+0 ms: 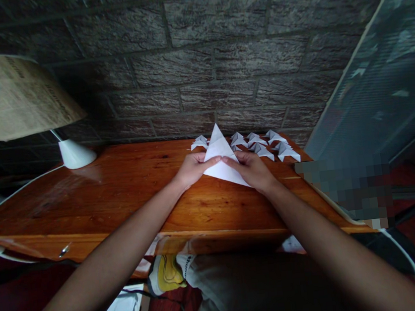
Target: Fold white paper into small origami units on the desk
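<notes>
A white sheet of paper (220, 150), folded into a pointed triangular shape, lies on the wooden table (122, 195) with its tip toward the brick wall. My left hand (193, 169) pinches its left edge, fingers pressed onto the paper. Its right side sits under my right hand (253, 169), whose fingers are closed on the fold. Both hands meet at the paper's middle. Behind them, several small folded white paper figures (266, 145) stand in rows near the table's back edge.
A lamp with a white base (75, 154) and a paper-covered shade (13, 95) stands at the back left, its cord trailing left. A dark slanted panel (385, 75) rises at the right. Papers and a yellow shoe (166, 275) lie below the table's front edge.
</notes>
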A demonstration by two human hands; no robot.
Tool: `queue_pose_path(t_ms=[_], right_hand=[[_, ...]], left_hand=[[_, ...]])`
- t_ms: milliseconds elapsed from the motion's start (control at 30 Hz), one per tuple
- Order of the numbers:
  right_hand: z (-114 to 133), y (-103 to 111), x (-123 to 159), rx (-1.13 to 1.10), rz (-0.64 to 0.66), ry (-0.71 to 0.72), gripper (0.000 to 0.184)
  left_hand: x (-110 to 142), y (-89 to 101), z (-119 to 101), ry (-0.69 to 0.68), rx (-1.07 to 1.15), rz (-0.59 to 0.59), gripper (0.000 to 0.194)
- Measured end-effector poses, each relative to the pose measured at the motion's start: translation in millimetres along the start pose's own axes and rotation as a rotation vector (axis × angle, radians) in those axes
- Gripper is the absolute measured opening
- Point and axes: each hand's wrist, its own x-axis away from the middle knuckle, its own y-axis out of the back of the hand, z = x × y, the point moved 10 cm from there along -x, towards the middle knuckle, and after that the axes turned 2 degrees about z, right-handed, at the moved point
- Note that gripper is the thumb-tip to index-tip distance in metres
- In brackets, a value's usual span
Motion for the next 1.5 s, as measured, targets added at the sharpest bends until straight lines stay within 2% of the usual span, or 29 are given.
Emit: queue_pose_path(t_ms=[200,367,533,700,800,867,933,1167,1333,1500], right_hand=[[-4.7,4.7,1.4,-0.024,-0.049,-0.044,0.047],[-5.2,13.3,-0.6,-0.004,-0.126,-0.027,0.05],[-5.8,21.5,0.4,-0.077,-0.198,-0.044,0.047],[-3.7,19.0,-0.5,-0.05,-0.173,-0.022,0.045],[-4.3,12.0,-2.4,0.031,-0.107,-0.019,0.046],[-6.7,6.0,-2.9,0.063,-0.05,-0.035,0.046],[-7.0,3.7,-2.7,0.08,-0.03,-0.035,0.047],[-6.3,8.5,-1.2,0.037,-0.08,-0.046,0.045],[-8.0,7.4,-1.4,0.08,-0.072,-0.053,0.046],[-7.8,6.9,-1.2,0.158,-0.071,-0.047,0.05]], left_hand=[[0.9,-0.3,-3.8,-0.012,-0.033,-0.007,0.046],[0.9,-0.4,-10.1,-0.053,-0.065,0.005,0.045],[-1.7,1.0,-9.5,-0.052,-0.072,0.016,0.045],[-3.1,14.4,-20.5,-0.169,-0.077,-0.119,0.043],[-2.8,27.4,-22.0,-0.201,0.018,-0.234,0.042],[-3.4,33.3,-19.2,-0.19,0.115,-0.273,0.041],[-5.1,34.1,-14.2,-0.148,0.212,-0.263,0.041],[-6.4,18.9,-13.2,-0.057,0.368,-0.098,0.041],[-5.4,25.5,-5.9,-0.002,0.391,-0.156,0.035],[-5.8,32.1,-0.7,0.033,0.372,-0.205,0.039]])
